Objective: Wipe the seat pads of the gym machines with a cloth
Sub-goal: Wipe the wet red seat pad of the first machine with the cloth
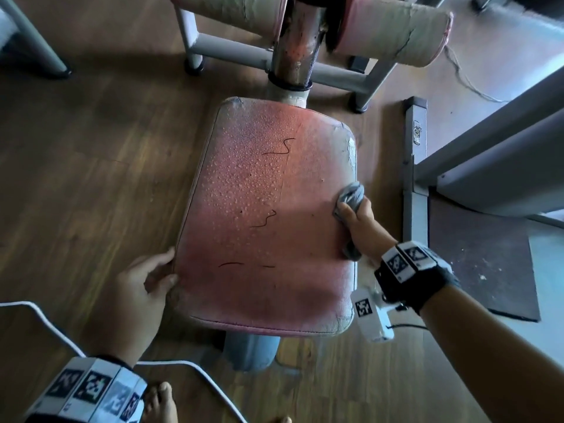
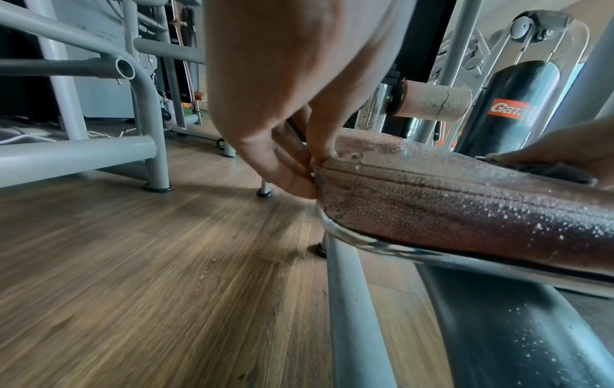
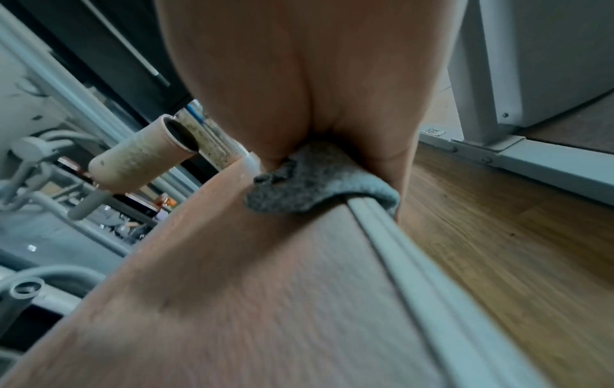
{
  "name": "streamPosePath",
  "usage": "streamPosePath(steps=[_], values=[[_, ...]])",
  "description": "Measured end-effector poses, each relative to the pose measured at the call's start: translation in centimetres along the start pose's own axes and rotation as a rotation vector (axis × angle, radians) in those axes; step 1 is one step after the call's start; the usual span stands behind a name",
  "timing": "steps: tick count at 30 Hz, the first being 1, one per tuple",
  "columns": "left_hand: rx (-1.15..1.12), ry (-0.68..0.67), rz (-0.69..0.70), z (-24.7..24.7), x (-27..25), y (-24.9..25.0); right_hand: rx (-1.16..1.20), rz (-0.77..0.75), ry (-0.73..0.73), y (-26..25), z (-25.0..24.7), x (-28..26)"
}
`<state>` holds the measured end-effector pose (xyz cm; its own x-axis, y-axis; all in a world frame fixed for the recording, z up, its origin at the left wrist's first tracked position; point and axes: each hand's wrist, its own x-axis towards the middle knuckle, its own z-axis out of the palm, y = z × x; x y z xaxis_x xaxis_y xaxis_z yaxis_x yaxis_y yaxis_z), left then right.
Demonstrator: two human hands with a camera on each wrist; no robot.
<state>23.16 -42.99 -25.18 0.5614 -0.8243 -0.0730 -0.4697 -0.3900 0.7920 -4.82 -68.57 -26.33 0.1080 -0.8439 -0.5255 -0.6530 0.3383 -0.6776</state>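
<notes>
A worn pink seat pad (image 1: 262, 215) fills the middle of the head view, dotted with water droplets on its left and far parts. My right hand (image 1: 360, 221) grips a bunched grey cloth (image 1: 351, 195) against the pad's right edge; in the right wrist view the cloth (image 3: 319, 186) is draped over the pad's pale edge piping (image 3: 398, 244). My left hand (image 1: 149, 282) holds the pad's near left edge, thumb on top and fingers (image 2: 292, 178) curled on the side of the pad (image 2: 448, 204).
Two cracked roller pads (image 1: 393, 32) and a chrome post (image 1: 296, 47) stand beyond the seat. A grey machine frame (image 1: 412, 166) and a dark mat (image 1: 482, 254) lie to the right. A white cable (image 1: 55, 325) runs over the wooden floor near my bare foot (image 1: 160, 404).
</notes>
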Motion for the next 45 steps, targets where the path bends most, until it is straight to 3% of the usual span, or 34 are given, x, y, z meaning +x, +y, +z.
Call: streamPosePath(steps=[9,16,23,31,36,39,45], values=[[-0.040,0.001,-0.016,0.1,0.2,0.2,-0.031,-0.014,0.020,-1.5,-0.2,1.0],[-0.061,-0.017,-0.003,0.0,0.3,0.0,-0.024,0.006,0.039,3.4,1.3,-5.9],[-0.050,-0.033,-0.009,-0.3,0.2,0.0,-0.060,0.011,0.024,1.4,0.5,-4.2],[-0.058,-0.041,-0.029,-0.6,-0.1,0.9,-0.092,0.017,0.126,3.5,2.5,-11.0],[-0.034,-0.078,-0.038,-1.1,-0.1,1.2,-0.059,0.071,0.074,2.6,1.9,-9.3],[-0.019,-0.078,-0.058,-1.4,-0.2,1.5,0.002,0.063,0.145,2.9,2.5,-9.8],[-0.007,-0.073,-0.082,-1.5,-0.3,1.9,0.173,0.114,0.270,5.4,5.7,-16.2]])
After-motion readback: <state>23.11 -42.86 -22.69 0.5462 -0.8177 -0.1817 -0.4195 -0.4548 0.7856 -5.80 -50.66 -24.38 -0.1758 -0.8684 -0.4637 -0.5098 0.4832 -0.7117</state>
